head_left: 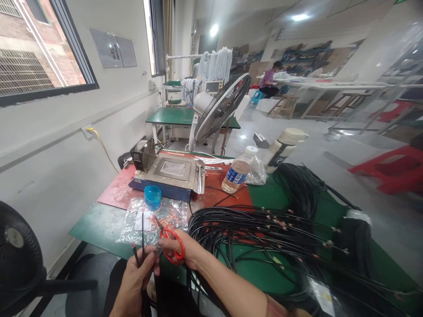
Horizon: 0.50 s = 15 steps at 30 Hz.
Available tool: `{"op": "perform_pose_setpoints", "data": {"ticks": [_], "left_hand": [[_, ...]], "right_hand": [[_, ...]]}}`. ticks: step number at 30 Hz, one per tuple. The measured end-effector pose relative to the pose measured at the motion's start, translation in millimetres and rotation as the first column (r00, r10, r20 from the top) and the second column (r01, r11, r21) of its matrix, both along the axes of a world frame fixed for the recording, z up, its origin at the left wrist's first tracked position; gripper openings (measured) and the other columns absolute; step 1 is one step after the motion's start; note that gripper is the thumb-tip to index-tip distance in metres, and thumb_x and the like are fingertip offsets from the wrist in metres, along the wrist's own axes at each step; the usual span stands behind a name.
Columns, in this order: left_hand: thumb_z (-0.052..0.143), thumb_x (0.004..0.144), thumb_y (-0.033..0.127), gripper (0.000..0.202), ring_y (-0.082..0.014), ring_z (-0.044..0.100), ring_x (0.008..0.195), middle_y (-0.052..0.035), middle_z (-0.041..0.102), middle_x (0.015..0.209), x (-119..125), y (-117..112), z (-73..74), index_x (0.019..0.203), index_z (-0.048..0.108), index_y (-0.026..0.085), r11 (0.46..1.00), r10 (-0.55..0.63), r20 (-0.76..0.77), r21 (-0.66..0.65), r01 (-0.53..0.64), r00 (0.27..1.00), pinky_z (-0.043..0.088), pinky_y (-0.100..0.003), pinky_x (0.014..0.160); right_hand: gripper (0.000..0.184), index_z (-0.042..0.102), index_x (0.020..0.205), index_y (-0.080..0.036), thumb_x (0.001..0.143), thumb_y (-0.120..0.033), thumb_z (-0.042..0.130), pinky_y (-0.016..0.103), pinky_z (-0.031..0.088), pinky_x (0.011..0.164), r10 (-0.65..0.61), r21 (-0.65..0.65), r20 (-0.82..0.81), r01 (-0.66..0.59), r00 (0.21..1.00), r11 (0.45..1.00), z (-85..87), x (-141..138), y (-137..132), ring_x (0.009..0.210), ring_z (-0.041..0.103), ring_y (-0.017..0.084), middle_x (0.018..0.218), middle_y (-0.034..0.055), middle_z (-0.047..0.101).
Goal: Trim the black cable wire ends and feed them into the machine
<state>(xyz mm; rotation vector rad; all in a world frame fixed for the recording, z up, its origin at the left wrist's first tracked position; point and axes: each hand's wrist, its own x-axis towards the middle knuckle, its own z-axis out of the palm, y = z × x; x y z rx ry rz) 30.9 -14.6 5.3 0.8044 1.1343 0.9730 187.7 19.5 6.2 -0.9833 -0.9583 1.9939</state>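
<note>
A green-topped worktable (87,222) spans the lower frame. On it, right of centre, sprawls a thick bundle of black cables (228,218) with stripped ends. A flat, clear plastic bag (127,230) lies left of the bundle. At lower centre, the right hand (189,247) has its fingers curled around red-handled metal scissors (181,250). Beside it, at lower left of centre, the left hand (142,270) pinches thin black cable lengths (142,229) between thumb and fingers. Reddish scraps (169,219) dot the bag.
</note>
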Motion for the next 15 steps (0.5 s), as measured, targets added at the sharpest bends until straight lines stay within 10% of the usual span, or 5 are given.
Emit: {"op": "perform_pose_setpoints", "data": {"ticks": [15], "left_hand": [[0.076, 0.066, 0.042, 0.035, -0.0051, 0.039, 0.04, 0.0008, 0.057, 0.054, -1.4, 0.0, -4.8, 0.084, 0.069, 0.013, 0.998, 0.055, -0.023, 0.022, -0.055, 0.998, 0.023, -0.017, 0.036]], "right_hand": [[0.046, 0.049, 0.058, -0.014, 0.058, -0.053, 0.074, 0.017, 0.019, 0.032, 0.049, 0.052, 0.006, -0.049, 0.999, 0.997, 1.5, 0.2, -0.8, 0.033, 0.033, 0.003, 0.041, -0.0079, 0.041]]}}
